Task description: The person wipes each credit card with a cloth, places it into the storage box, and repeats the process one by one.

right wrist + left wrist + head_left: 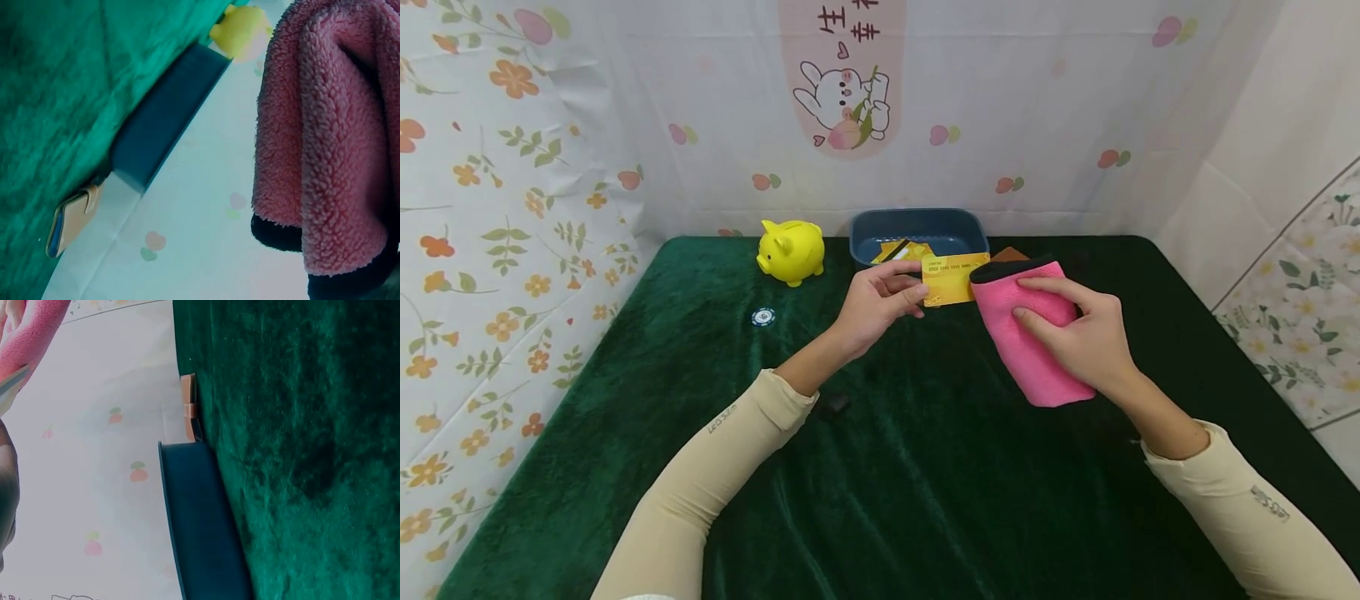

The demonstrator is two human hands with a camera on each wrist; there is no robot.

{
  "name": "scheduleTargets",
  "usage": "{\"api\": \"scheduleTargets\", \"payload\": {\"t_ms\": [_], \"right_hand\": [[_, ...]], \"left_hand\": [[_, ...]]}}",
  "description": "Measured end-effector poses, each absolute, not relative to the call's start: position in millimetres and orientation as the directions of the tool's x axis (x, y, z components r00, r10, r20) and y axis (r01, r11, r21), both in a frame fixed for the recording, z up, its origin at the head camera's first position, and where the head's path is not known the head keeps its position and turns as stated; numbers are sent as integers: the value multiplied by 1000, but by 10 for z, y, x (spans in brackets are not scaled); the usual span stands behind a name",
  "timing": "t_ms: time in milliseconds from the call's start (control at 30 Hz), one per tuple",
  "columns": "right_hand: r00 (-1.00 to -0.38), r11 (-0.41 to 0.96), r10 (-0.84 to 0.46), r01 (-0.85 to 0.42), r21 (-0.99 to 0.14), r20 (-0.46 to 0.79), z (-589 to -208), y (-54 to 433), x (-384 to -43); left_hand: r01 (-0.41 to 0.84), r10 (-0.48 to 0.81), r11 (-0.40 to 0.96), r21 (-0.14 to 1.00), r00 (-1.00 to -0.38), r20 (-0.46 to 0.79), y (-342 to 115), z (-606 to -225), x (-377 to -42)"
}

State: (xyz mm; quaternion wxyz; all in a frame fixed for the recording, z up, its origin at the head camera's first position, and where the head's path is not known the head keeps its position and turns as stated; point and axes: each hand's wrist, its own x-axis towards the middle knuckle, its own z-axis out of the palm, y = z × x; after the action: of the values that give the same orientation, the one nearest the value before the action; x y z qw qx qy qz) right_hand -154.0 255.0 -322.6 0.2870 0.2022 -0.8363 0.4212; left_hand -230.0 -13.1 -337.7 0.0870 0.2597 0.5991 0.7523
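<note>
Between thumb and fingers, my left hand (882, 302) pinches a yellow bank card (949, 279) by its left edge. My right hand (1084, 332) grips a folded pink cloth (1030, 342) with a black edge, the thumb and index finger lying on its near face. In the head view the cloth's upper left corner meets or overlaps the card's right edge. The right wrist view shows the fluffy folds of the cloth (340, 144) close up. At the left wrist view's edge, only part of the left hand (7, 487) appears, with the card (14, 387) beside the pink cloth.
Behind the hands stands a dark blue tray (917, 218) holding more yellow cards (904, 251). A brown wallet (74, 219) lies beside it. To the left are a yellow piggy bank (792, 252) and a poker chip (763, 317). Green velvet (865, 500) covers the table; a printed curtain hangs behind.
</note>
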Motion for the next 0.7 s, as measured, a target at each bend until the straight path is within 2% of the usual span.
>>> {"api": "scheduleTargets", "payload": {"t_ms": [233, 433, 700], "right_hand": [[-762, 573, -68, -558, -600, 644, -3196, 2595, -1579], [-764, 576, -42, -545, -609, 644, -3181, 2627, -1610], [-792, 570, -16, -509, -645, 610, -3185, 2653, -1633]], "left_hand": [[124, 442, -316, 940, -858, 262, -178, -3355, -2315], [155, 413, -352, 923, -859, 302, -210, -3362, -2337], [208, 388, -285, 936, -867, 311, -222, -3361, -2348]]}}
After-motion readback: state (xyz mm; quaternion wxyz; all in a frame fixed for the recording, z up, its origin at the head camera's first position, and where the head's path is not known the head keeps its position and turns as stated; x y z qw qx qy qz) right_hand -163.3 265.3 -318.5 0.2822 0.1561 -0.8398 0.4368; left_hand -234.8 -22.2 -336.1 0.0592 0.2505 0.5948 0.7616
